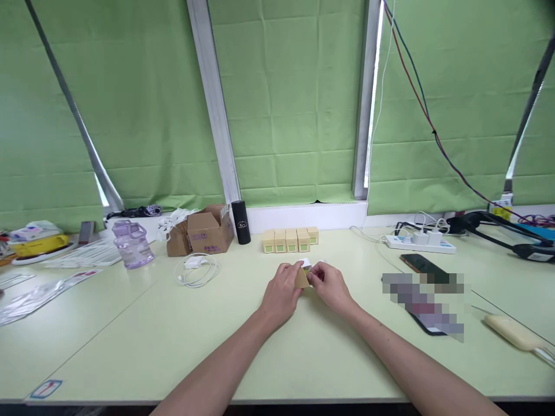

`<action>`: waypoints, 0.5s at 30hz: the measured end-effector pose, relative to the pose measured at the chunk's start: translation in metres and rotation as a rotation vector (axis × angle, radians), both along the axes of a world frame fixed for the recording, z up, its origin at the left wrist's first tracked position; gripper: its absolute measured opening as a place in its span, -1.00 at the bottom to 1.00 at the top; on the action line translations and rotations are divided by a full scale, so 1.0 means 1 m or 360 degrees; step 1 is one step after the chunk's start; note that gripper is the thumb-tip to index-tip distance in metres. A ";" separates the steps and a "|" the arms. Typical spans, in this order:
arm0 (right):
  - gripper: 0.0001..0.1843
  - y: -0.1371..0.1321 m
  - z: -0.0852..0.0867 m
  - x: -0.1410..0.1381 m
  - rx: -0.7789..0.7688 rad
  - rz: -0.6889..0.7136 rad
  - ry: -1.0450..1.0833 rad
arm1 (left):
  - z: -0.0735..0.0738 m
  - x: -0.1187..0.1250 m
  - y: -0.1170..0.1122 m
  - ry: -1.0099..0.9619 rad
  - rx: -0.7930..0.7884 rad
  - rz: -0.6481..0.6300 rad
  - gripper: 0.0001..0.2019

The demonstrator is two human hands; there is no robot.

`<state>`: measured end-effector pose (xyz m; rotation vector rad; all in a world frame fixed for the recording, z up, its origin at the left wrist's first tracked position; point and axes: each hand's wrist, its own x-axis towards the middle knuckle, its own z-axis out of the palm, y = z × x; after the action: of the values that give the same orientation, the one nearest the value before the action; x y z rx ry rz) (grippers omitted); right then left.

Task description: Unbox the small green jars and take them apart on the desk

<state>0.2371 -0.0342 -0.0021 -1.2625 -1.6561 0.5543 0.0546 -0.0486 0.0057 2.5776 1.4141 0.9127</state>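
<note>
My left hand (281,293) is closed around a small brown cardboard box (302,279) just above the table, with a brown flap facing me. The fingers of my right hand (333,287) are pinched together at the right side of this box. A bit of white and yellow-green shows between the two hands. What sits between my right fingertips is hidden. Just beyond my hands, several small tan boxes (286,240) with green-and-white labels stand side by side in a row.
Left of the row stand a black cylindrical bottle (241,222), an open cardboard carton (210,231), a white charger with cable (196,263) and a purple jug (132,245). To the right lie a power strip (422,245), a dark phone (425,268) and a cream power bank (511,332).
</note>
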 end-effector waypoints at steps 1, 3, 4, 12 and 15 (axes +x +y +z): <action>-0.84 0.001 0.000 0.000 0.0000 0.0009 0.0060 | -0.001 -0.001 0.001 0.0001 0.0010 0.0014 -0.28; -0.82 0.003 -0.001 0.001 0.0005 0.0020 0.0171 | -0.001 -0.002 0.003 -0.0002 0.0033 0.0042 -0.27; -0.81 0.004 -0.001 0.001 0.0004 0.0023 0.0221 | -0.001 -0.003 0.003 -0.0005 0.0044 0.0054 -0.27; -0.67 0.015 -0.008 0.006 0.0048 0.0091 0.0573 | 0.001 -0.006 0.006 -0.0051 0.0087 0.0127 -0.28; -0.57 0.019 -0.010 0.007 -0.0013 0.0145 0.0697 | 0.002 -0.008 0.007 -0.0062 0.0100 0.0122 -0.28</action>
<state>0.2439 -0.0156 -0.0123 -0.9873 -1.3454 0.8291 0.0470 -0.0420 0.0073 2.5506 1.5067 1.0283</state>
